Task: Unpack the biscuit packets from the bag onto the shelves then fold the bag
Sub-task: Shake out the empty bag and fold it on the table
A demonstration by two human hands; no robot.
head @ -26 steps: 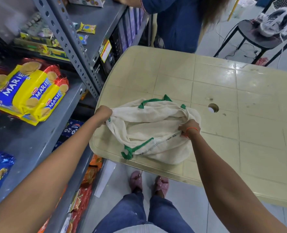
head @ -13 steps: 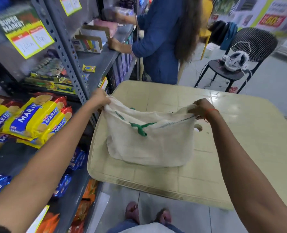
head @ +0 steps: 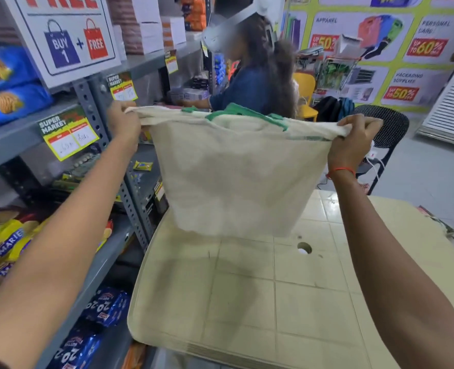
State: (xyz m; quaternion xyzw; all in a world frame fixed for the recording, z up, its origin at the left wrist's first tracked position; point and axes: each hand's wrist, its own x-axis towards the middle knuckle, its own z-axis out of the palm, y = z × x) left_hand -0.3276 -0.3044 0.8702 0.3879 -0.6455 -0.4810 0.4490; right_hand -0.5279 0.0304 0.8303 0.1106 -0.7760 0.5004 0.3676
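Observation:
A cream cloth bag (head: 236, 177) with green handles hangs flat in the air above the beige table (head: 260, 296). My left hand (head: 123, 121) grips its top left corner and my right hand (head: 353, 139) grips its top right corner, stretching the top edge taut. The bag's bottom edge hangs just above the table's far part. Yellow Marie biscuit packets (head: 4, 246) lie on the grey shelf (head: 100, 267) at the left, partly hidden by my left arm. Blue biscuit packets (head: 106, 307) sit on the shelf below.
Grey metal shelving (head: 95, 107) with price tags runs along the left. A person in a blue top (head: 252, 89) stands behind the bag at the shelves. A black chair (head: 391, 129) and a yellow chair (head: 305, 89) stand beyond the table.
Both hands have lifted the bag from the table and pulled it wide, so it now hangs flat in the air. The view has tilted upward.

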